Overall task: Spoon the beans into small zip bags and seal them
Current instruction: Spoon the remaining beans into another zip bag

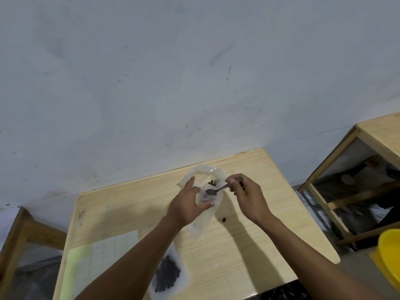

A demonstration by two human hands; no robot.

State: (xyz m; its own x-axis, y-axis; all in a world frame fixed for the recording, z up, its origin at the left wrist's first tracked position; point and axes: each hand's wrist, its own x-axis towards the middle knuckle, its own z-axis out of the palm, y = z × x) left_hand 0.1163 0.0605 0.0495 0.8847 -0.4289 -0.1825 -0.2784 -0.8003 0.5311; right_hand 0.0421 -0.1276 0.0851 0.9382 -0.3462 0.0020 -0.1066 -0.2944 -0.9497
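My left hand (pixel 188 204) holds a small clear zip bag (pixel 202 221) open at its mouth, thumb on the near side and fingers on the far side. My right hand (pixel 246 195) pinches the handle of a small metal spoon (pixel 216 189), whose bowl sits at the bag's mouth. Behind the bag stands a clear plastic container (pixel 205 174) with a few brown beans (pixel 212 182) in it. One loose bean (pixel 223 219) lies on the wooden table (pixel 249 245). A filled bag of dark beans (pixel 167 272) lies near the front edge, partly under my left forearm.
A sheet of pale green and white gridded paper (pixel 95 263) lies at the table's front left. A wooden frame table (pixel 337 169) stands at the right, a yellow tub (pixel 389 254) below it. Another wooden frame (pixel 15 232) is at the left. A grey wall rises behind.
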